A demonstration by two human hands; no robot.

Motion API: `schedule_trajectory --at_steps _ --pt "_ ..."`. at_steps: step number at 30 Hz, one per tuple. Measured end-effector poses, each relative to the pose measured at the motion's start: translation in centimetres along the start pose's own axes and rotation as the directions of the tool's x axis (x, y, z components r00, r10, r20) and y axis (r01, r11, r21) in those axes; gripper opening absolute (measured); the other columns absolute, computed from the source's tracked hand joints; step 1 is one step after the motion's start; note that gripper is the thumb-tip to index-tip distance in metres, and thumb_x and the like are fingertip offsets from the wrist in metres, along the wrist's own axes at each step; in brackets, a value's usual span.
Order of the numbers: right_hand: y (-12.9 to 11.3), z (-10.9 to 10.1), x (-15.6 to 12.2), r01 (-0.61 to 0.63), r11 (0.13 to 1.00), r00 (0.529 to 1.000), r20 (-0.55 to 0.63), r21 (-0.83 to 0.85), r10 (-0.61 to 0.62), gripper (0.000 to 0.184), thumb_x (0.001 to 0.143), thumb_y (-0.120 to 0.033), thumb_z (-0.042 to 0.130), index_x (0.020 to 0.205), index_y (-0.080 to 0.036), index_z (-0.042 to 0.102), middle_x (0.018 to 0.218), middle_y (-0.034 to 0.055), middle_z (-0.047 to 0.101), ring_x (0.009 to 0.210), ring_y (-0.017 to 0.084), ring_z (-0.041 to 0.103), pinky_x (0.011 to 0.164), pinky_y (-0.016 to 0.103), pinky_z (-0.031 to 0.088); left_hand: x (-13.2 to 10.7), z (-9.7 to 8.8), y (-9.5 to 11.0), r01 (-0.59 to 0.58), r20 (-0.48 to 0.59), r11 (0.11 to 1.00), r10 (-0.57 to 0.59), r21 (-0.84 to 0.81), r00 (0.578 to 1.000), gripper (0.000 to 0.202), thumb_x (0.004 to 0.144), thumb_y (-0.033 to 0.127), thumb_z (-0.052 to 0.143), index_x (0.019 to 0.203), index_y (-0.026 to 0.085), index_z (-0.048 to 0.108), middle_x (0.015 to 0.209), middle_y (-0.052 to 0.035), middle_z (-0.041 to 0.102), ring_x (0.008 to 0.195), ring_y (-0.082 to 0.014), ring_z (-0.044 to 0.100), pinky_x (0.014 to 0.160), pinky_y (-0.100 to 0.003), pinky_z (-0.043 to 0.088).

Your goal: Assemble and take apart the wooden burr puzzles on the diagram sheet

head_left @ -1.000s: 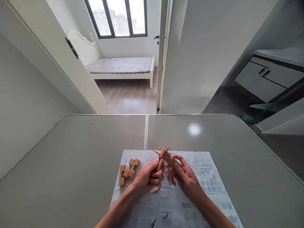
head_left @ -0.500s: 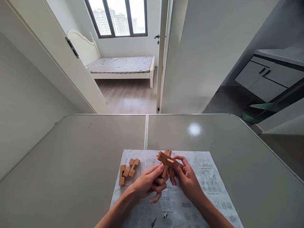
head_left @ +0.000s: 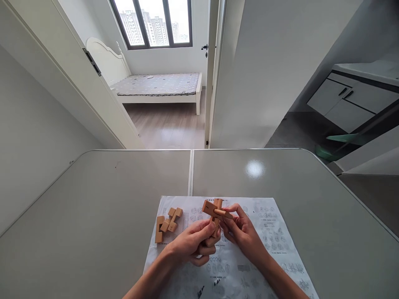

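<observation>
A partly joined wooden puzzle (head_left: 213, 209) of crossed notched bars is held above a printed instruction sheet (head_left: 268, 232). My left hand (head_left: 195, 243) is closed around its lower end, fingers curled. From the right, my right hand (head_left: 241, 232) pinches one bar of the same puzzle between thumb and fingertips. Several loose wooden pieces (head_left: 166, 224) lie on the sheet just left of my left hand, touching one another.
The sheet lies on a grey folding table (head_left: 93, 199) with a centre seam. Beyond the table an open doorway shows a bed (head_left: 158, 87) under a window. A grey cabinet (head_left: 352, 104) stands at the far right.
The puzzle has been turned and lowered a little between my hands; my left fingers have curled tighter under it. The loose pieces have not moved.
</observation>
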State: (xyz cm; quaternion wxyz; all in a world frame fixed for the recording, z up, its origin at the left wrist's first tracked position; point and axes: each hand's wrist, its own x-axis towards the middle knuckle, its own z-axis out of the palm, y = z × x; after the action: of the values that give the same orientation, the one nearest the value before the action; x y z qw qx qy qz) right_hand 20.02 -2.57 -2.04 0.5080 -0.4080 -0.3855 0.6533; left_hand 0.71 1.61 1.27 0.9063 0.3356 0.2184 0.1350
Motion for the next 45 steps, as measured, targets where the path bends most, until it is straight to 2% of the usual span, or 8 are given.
schedule_trajectory --at_steps 13,20,25,30,34,37,42,45 --pt "-0.5 -0.3 0.1 0.011 0.999 0.986 0.164 0.049 -0.019 0.025 0.107 -0.049 0.059 0.104 -0.026 0.050 0.065 -0.0095 0.050 0.049 0.006 0.030 0.047 0.021 0.022 -0.1 -0.3 0.1 -0.002 0.038 1.000 0.003 -0.019 0.999 0.043 0.098 0.061 0.063 0.090 0.020 0.051 0.064 0.0113 0.026 0.040 -0.0034 0.012 0.025 -0.012 0.020" --pt "-0.8 -0.4 0.1 -0.012 0.997 0.977 0.212 0.077 -0.005 0.024 0.108 -0.044 0.059 0.100 -0.024 0.048 0.077 -0.0032 0.067 0.044 0.005 0.041 0.049 0.022 0.029 0.2 -1.2 -0.7 -0.086 0.048 0.994 0.089 -0.066 0.995 0.047 0.098 0.064 0.060 0.098 0.017 0.057 0.054 0.0140 0.029 0.033 -0.0034 0.013 0.024 -0.013 0.027" --pt "-0.8 -0.3 0.1 -0.079 0.993 0.958 0.284 0.089 0.051 0.027 0.106 -0.047 0.060 0.104 -0.020 0.056 0.078 -0.0003 0.069 0.041 0.006 0.052 0.049 0.023 0.036 0.7 -1.2 -1.2 -0.159 -0.013 0.986 0.159 -0.058 0.987 0.059 0.095 0.073 0.057 0.085 0.015 0.059 0.048 0.0147 0.026 0.032 -0.0028 0.012 0.024 -0.014 0.027" --pt "-0.4 -0.4 0.1 -0.134 0.981 0.947 0.311 0.142 0.084 0.032 0.105 -0.049 0.062 0.100 -0.018 0.063 0.075 0.0019 0.069 0.041 0.007 0.054 0.046 0.023 0.040 1.0 -0.7 -1.0 -0.186 -0.073 0.982 0.184 -0.031 0.980 0.061 0.091 0.078 0.056 0.082 0.018 0.054 0.049 0.0148 0.025 0.035 -0.0037 0.009 0.024 -0.015 0.029" --pt "-0.4 -0.6 0.1 -0.174 0.952 0.965 0.236 0.251 0.114 0.033 0.103 -0.049 0.065 0.098 -0.016 0.066 0.074 0.0022 0.068 0.040 0.007 0.051 0.041 0.021 0.035 1.1 -0.6 -0.7 -0.154 -0.062 0.986 0.151 -0.062 0.987 0.060 0.095 0.079 0.047 0.077 0.022 0.046 0.051 0.0138 0.022 0.039 -0.0055 0.008 0.025 -0.015 0.031" --pt "-0.8 -0.7 0.3 -0.160 0.920 0.986 0.105 0.358 0.131 0.030 0.102 -0.048 0.067 0.102 -0.017 0.068 0.074 -0.0001 0.065 0.039 0.004 0.045 0.039 0.019 0.030 1.1 -0.7 -0.6 -0.150 -0.062 0.986 0.145 -0.075 0.987 0.056 0.097 0.077 0.046 0.079 0.023 0.044 0.053 0.0130 0.024 0.041 -0.0064 0.009 0.026 -0.013 0.031" --pt "-1.6 -0.8 0.8 -0.028 0.883 0.985 -0.135 0.468 0.103 0.029 0.097 -0.046 0.075 0.093 -0.018 0.068 0.079 -0.0014 0.061 0.044 0.003 0.040 0.041 0.017 0.034 1.3 -0.8 -0.7 -0.169 -0.061 0.982 0.164 -0.083 0.985 0.055 0.098 0.075 0.046 0.079 0.023 0.043 0.055 0.0126 0.023 0.042 -0.0063 0.008 0.027 -0.012 0.030" --pt "-1.7 -1.1 1.1 0.041 0.846 0.969 -0.228 0.532 0.096 0.026 0.093 -0.043 0.080 0.097 -0.020 0.069 0.080 -0.0028 0.058 0.048 0.003 0.039 0.041 0.014 0.037 1.3 -0.7 -0.6 -0.179 -0.064 0.980 0.174 -0.087 0.983 0.053 0.098 0.072 0.050 0.079 0.023 0.043 0.055 0.0127 0.023 0.042 -0.0062 0.007 0.027 -0.011 0.030"
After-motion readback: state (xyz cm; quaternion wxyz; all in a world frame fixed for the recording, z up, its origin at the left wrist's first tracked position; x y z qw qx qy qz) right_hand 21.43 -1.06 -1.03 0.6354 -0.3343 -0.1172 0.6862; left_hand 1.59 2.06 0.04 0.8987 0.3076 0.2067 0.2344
